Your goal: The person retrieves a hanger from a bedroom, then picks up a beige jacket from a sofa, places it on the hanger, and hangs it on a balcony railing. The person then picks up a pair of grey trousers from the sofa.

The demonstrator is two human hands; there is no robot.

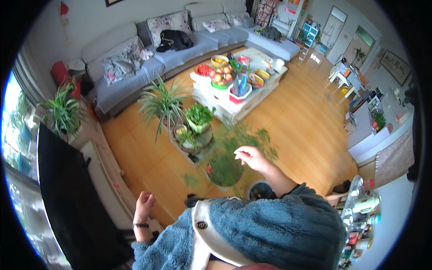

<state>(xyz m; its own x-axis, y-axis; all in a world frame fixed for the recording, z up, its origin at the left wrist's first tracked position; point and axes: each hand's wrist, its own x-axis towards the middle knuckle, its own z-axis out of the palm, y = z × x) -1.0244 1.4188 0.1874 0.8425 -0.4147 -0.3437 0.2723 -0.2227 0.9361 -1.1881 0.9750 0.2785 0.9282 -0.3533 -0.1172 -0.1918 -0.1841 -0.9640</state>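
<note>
My right hand is raised over a feathery green potted plant, its fingers bent; whether they hold a stem is too small to tell. Down at the left, my left hand is held up with curled fingers beside the TV stand, and nothing shows in it. A dark round bin or pot stands below my right forearm. Just beyond the feathery plant are a leafy plant in a pale green pot and a spider plant.
A low table with fruit bowls stands ahead, before a grey-blue sofa. At the left are a large black television and another potted plant. A side surface with cups and jars lies at the right.
</note>
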